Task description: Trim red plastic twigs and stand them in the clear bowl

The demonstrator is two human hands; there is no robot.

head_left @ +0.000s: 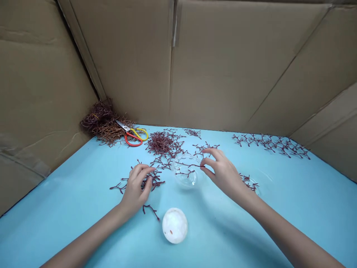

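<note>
Nearest to the head camera, between the two forearms, stands a small white dish (179, 222) with a few reddish specks inside. Beyond it, above the light blue surface (223, 234), the right hand (224, 173) pinches a dark red twig (192, 165) at its right end, between thumb and one finger, with another finger held free. This twig extends left over a clear bowl (180, 181); a second twig (185, 173) shows in or behind the transparent wall, I cannot tell which. The left hand (135, 189) is over a small heap of twigs (158, 181); its thumb and index fingers look a little apart, and whether they grip something, I cannot tell. One branched piece (152, 210) lies near its wrist.

I judge the held twig very light and rather stiff, with side shoots that may catch on others. Its thin forks look fragile, so a gentle pinch on the main stem seems safer. Its uneven skin probably does not slip. The clear bowl is likely thin and smooth, easily pushed away; its rim would be the place to hold.
</note>
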